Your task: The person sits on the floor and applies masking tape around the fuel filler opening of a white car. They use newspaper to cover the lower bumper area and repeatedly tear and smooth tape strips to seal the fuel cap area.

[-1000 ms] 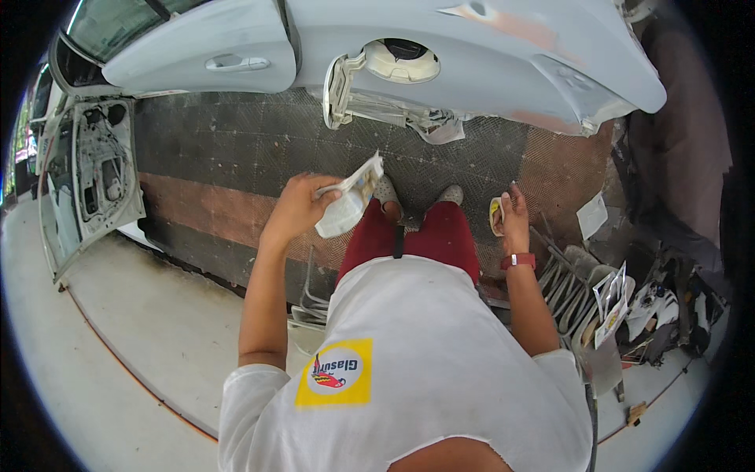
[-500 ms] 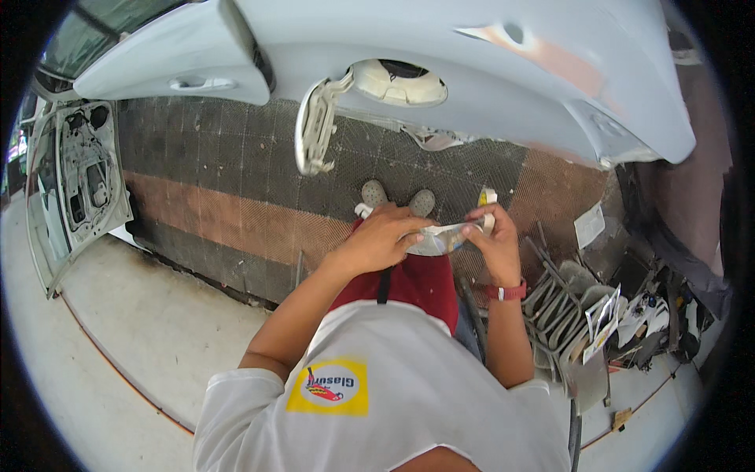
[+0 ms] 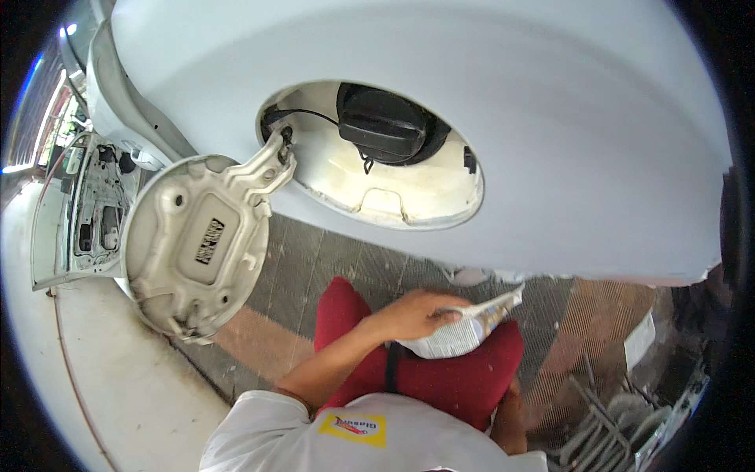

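Hanging from the left hand (image 3: 417, 315), a limp printed pouch (image 3: 450, 341) is seen over the red trousers (image 3: 489, 370) of an apparently crouched person, below a pale grey car panel (image 3: 582, 157). The pouch is grasped near one end of its upper edge, a grip seemingly suited to a soft package: the body is allowed to sag freely, and whatever may be inside is not squeezed. Beside the leg, the right forearm (image 3: 510, 421) is partly shown; the right hand is screened by the knee, and whether it is clenched, relaxed or holding something cannot be told.

Well apart from the left hand, the fuel flap (image 3: 177, 259) is swung outward, apparently borne by its hinge arm (image 3: 263, 165) alone, so that the filler recess (image 3: 444, 193) is exposed. Inside, a black cap (image 3: 385, 126) is seated, linked to the recess by a thin tether (image 3: 314, 115), presumably so that it is not lost when unscrewed. At far left, a car door (image 3: 94, 220) is seen with its inner workings bared.
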A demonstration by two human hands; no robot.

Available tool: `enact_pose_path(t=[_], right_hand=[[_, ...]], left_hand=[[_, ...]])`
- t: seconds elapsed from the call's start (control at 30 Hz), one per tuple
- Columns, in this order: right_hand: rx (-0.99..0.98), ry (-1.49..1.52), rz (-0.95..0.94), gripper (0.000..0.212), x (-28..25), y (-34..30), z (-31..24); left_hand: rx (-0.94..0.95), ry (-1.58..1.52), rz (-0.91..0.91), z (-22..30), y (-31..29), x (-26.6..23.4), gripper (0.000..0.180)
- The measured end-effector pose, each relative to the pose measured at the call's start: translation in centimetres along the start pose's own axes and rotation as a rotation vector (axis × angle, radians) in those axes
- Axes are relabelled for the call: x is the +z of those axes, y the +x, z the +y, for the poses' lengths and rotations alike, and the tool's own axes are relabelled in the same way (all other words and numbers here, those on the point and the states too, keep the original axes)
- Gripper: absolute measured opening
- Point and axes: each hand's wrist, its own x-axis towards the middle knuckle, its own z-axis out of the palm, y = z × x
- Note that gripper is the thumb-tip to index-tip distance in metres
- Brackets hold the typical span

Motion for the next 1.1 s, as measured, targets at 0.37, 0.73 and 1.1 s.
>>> enact_pose_path(t=[0.37, 0.73, 1.1], right_hand=[[0.044, 0.587, -0.084, 0.073, 8.1, 12.0, 1.9], [-0.063, 0.871, -0.088, 0.078, 6.3, 13.4, 5.8], [-1.441, 0.304, 0.759, 0.034, -0.7, -13.3, -15.5]], left_hand=[[0.263, 0.067, -0.002, -9.1, 4.2, 4.0, 0.041], [0.333, 0.163, 0.098, -6.1, -0.5, 2.8, 0.041], [0.677, 0.503, 0.225, 1.9, -3.6, -0.7, 0.054]])
